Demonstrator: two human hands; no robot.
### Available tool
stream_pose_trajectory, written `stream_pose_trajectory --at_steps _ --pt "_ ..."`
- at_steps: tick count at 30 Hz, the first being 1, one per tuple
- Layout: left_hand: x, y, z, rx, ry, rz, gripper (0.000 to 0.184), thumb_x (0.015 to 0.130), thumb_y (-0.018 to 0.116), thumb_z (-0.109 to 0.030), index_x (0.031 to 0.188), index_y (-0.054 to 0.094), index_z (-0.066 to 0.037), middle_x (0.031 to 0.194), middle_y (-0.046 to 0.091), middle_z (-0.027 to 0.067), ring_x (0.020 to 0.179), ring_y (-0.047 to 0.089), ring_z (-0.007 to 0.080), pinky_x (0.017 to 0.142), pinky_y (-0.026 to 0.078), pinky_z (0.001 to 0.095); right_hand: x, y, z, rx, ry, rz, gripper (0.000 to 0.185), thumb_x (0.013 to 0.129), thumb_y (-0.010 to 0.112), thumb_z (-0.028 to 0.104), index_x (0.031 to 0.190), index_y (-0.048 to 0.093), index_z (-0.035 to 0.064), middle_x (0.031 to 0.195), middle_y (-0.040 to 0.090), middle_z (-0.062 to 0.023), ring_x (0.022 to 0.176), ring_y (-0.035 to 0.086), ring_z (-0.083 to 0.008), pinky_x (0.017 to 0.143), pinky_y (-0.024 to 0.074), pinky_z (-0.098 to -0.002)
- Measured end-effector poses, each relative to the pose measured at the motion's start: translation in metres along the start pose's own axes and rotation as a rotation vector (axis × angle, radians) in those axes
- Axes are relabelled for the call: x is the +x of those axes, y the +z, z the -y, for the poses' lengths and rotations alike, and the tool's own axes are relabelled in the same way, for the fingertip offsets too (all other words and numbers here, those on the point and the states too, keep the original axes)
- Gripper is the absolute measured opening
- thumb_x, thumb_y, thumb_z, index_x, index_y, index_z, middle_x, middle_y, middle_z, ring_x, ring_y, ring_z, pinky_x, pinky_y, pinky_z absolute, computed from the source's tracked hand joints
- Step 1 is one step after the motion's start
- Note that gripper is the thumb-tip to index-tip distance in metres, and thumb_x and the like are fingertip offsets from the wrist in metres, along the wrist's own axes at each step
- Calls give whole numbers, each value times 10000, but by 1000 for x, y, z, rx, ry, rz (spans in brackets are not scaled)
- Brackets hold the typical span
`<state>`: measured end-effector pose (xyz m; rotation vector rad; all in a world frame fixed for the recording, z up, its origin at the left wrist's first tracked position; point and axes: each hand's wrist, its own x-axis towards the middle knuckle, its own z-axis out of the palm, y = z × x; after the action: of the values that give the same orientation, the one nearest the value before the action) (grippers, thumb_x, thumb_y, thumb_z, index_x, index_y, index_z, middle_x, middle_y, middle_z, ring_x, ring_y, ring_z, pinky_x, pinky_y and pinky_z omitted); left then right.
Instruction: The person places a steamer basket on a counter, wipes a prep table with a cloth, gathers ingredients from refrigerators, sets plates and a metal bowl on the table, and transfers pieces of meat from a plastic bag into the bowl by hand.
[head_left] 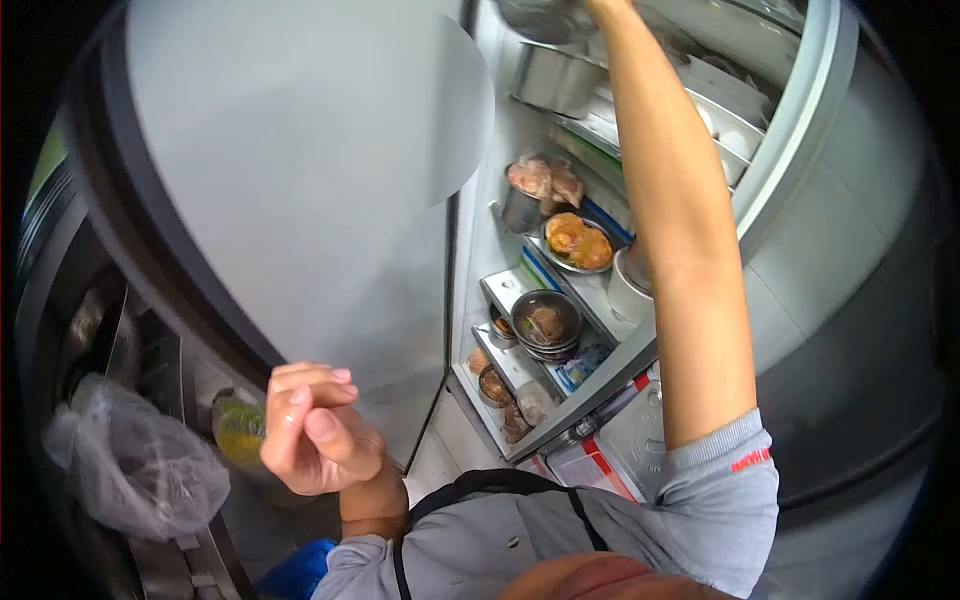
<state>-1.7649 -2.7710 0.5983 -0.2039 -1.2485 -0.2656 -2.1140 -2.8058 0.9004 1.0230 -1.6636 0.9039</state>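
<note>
Head view: reaching high into an open refrigerator with the right hand, largely cut off by the upper edge. Close beside that hand, a blurred metal bowl, perhaps in its grip; cannot tell whether grasped or merely touched. Right arm extended, likely for reach past the lower levels. Just below the right hand, a steel container set on a shelf. Farther below it, bagged meat heaped over a steel cup, probably for containment; below again, a plate of orange food, then dark bowls nested in a stack, presumably to save room. Left hand released, fingers loosely curled around nothing visible, in front of the grey door and clear of the food, apparently for balance. Outward from the left hand, a clear plastic bag.
</note>
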Motion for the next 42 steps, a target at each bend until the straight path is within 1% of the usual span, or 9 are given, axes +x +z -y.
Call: stream_pose_trajectory --at_steps 2,4,12,16,18,21,26,33,42 --pt "-18 -12 -13 167 -58 10 199 937 487 -30 1121 496 46 680 586 170 567 507 193 580 436 329 -8 35 -33 -94 21 -43 415 776 700 292 1073 639 8 1171 593 -259 1113 560 -399 929 451 -482" --pt "-22 -31 -19 352 -119 180 174 890 536 -30 1055 537 25 695 593 139 585 539 210 538 457 322 -27 49 -55 -149 5 157 301 884 606 266 1046 656 18 973 688 -151 792 671 -252 676 566 -389" --pt "-37 -77 -61 655 -41 128 246 735 674 25 969 596 18 678 615 104 492 534 215 469 416 316 -41 78 -7 1 -15 165 323 936 556 321 1132 656 84 1036 689 -93 922 650 -183 785 530 -332" --pt "-49 -116 -86 916 -182 -20 226 754 667 41 971 609 23 748 649 134 561 596 212 543 488 308 -136 -38 127 576 -186 -33 337 963 531 348 1175 655 118 1068 689 -64 986 640 -149 839 512 -303" --pt "-71 -136 -83 818 -480 -328 179 833 646 3 1004 594 15 802 626 77 690 600 142 665 488 270 -218 -82 219 1085 -665 -213 192 849 690 153 1034 703 105 873 716 -18 663 653 -115 580 500 -237" --pt "-68 -159 -82 527 -703 -604 226 914 569 -71 1108 468 -11 873 575 76 755 591 156 707 494 299 -270 -106 336 1196 -874 162 253 781 716 189 1016 689 97 949 679 -68 859 666 -250 687 522 -357" --pt "-63 -191 -82 134 -877 -852 295 956 534 -190 1185 459 -20 1054 592 119 960 603 248 839 474 387 -309 -46 457 1386 -991 -118 326 735 711 259 915 632 0 999 635 -188 934 603 -344 809 473 -450" --pt "-71 -215 -68 -149 -792 -753 228 970 515 -282 1008 597 -73 1029 621 82 1002 595 250 957 431 420 -340 -47 432 1616 -488 66 412 559 819 365 721 606 52 691 532 -97 738 478 -322 727 439 -418" --pt "-73 -194 -123 185 -375 -467 255 810 501 -187 617 398 -56 567 393 74 549 380 187 534 342 333 -342 -106 232 1589 -401 117 417 525 791 256 666 448 64 685 403 -95 671 434 -301 650 375 -388"
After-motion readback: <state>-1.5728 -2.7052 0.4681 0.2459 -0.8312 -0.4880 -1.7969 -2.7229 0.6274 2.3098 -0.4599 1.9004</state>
